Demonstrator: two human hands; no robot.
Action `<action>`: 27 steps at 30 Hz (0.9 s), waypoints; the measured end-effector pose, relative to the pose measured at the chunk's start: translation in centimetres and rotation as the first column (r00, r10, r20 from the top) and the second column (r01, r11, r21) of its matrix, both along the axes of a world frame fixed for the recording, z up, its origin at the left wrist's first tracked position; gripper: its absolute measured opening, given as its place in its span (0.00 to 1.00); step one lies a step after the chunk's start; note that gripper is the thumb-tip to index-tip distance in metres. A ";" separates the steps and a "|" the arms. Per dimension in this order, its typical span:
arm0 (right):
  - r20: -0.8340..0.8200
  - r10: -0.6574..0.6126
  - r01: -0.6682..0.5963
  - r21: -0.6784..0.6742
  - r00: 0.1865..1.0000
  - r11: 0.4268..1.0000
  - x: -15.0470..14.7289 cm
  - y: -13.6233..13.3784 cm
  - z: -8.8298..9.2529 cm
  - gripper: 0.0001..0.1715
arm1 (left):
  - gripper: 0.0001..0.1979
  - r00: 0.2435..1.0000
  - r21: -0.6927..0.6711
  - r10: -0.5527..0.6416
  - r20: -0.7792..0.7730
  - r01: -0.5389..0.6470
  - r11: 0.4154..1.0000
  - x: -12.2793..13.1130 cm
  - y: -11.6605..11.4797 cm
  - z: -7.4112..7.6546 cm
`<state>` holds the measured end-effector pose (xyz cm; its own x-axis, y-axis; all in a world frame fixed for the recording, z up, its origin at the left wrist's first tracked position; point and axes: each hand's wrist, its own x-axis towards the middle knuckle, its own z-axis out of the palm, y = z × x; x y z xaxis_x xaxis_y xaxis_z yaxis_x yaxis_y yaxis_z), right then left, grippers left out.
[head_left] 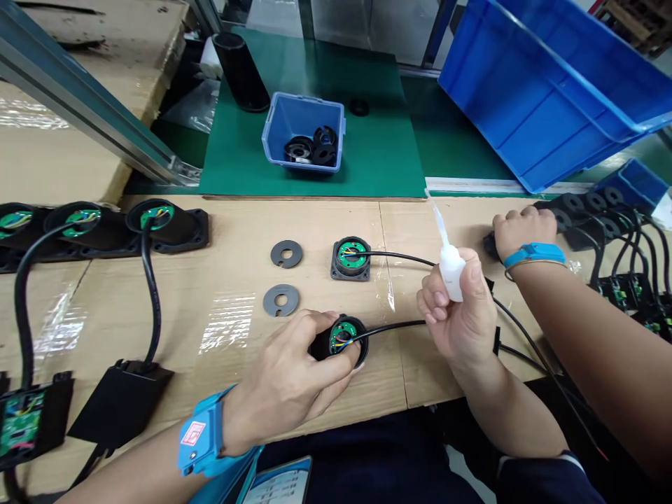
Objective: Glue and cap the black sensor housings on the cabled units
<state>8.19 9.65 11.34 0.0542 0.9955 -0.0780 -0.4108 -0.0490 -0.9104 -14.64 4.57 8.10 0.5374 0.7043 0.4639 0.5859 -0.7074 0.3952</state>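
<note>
Inside the worktop's near edge (386,403), left hand (297,374) clasps housing (321,344), right hand (459,322) bottle (451,271), a gap between

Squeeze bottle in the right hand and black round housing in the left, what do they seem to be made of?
Squeeze bottle: probably soft plastic, smooth, judging by its milky white body and slim nozzle. Black round housing: likely molded plastic, since its even black looks uncoated, though coated metal remains possible.

head view — forward, down, near the bench (176,301)
</note>
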 end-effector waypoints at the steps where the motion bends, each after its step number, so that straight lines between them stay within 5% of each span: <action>1: 0.002 -0.015 0.015 -0.001 1.000 1.000 0.1 0.0 0.0 0.24 | 0.07 1.000 -0.006 0.005 0.012 -0.005 1.000 -0.1 -0.1 -0.1; 12: -0.143 -0.057 0.049 -0.057 0.988 0.997 0.4 0.8 -0.2 0.22 | 0.01 0.993 -0.102 0.056 0.100 -0.046 0.994 0.7 0.2 -0.8; 16: -0.134 -0.065 0.055 -0.077 0.989 0.996 0.4 1.1 -0.1 0.21 | 0.07 0.990 -0.193 0.068 0.127 -0.042 0.980 0.7 0.3 -0.8; 21: -0.073 -0.024 0.021 -0.040 0.997 0.999 0.6 0.9 0.1 0.15 | 0.05 0.997 -0.201 -0.069 0.020 0.072 0.977 -1.0 0.8 0.4; 27: -0.192 -0.073 0.050 -0.119 0.979 0.992 0.6 1.1 -0.3 0.25 | 0.11 0.995 -0.116 -0.075 -0.068 0.067 0.991 -1.6 1.1 0.7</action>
<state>8.80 10.76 11.02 0.0876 0.9748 -0.2050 -0.5856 -0.1161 -0.8022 -16.24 5.69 8.82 0.6169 0.7091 0.3414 0.5655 -0.7011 0.4344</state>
